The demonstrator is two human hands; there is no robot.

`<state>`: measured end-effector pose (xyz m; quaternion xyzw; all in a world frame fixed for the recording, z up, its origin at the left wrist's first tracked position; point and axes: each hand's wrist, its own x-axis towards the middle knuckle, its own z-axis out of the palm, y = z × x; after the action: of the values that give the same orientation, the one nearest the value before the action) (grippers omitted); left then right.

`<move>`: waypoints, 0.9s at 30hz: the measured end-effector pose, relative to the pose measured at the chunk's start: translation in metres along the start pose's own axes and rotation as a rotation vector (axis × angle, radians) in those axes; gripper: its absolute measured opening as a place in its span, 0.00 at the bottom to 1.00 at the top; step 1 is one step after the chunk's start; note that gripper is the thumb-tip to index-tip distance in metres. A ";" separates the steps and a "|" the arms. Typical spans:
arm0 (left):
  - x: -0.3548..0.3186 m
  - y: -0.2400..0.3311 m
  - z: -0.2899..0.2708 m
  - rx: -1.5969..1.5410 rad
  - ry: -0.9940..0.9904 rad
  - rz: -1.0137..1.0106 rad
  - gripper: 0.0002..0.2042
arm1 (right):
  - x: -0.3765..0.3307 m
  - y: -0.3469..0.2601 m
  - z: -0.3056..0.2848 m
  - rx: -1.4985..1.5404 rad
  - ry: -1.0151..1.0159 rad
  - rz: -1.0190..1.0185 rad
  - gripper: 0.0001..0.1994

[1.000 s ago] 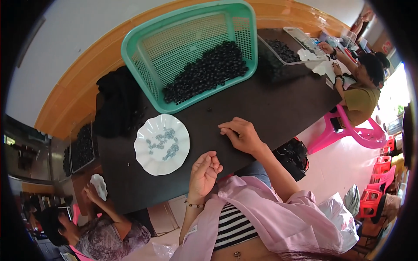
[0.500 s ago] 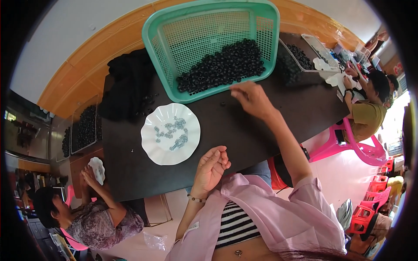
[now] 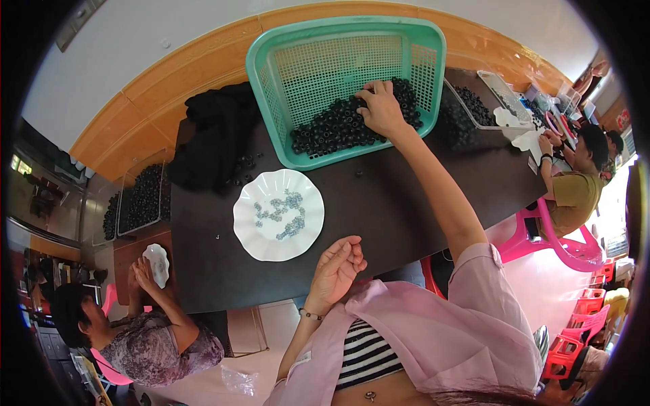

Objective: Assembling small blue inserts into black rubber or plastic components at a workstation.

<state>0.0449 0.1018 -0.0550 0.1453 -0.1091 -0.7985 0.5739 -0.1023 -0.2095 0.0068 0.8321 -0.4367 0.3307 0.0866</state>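
Note:
My right hand [image 3: 383, 110] reaches into a green mesh basket [image 3: 260, 101] and touches the small black ring-shaped pieces [image 3: 332, 130] heaped in it. Its fingers are bent, with thumb and forefinger apart. My left hand [image 3: 336, 269] is held palm up above the near table edge, fingers curled and pressed together; whatever they pinch is too small to make out. Left of it stands a white scalloped plate [image 3: 254, 233] with small clear bluish pieces [image 3: 290, 215] scattered on it.
Black cloth [image 3: 213, 128] lies left of the basket on the dark table [image 3: 386, 216], with some loose black pieces beside it. Clear bins of black pieces [image 3: 143, 196] stand at the left and right. One co-worker [image 3: 159, 338] sits left, others [image 3: 575, 189] right, near a pink chair [image 3: 569, 250].
My right hand has moved away from me, from above the basket's near rim into the black pieces, and its fingers have spread. My left hand keeps its curled pose. The view has shifted slightly.

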 end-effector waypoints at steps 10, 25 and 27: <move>0.001 0.001 0.000 -0.004 0.000 -0.012 0.11 | 0.002 0.000 0.004 0.046 -0.025 -0.018 0.13; 0.000 0.001 0.002 -0.002 0.014 -0.007 0.11 | 0.007 -0.005 0.008 0.061 -0.043 -0.053 0.13; 0.000 0.001 0.001 -0.003 0.014 -0.004 0.11 | 0.007 -0.006 0.009 0.067 -0.047 -0.053 0.13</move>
<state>0.0452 0.1015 -0.0533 0.1502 -0.1034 -0.7988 0.5733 -0.0901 -0.2144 0.0051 0.8534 -0.4050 0.3232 0.0569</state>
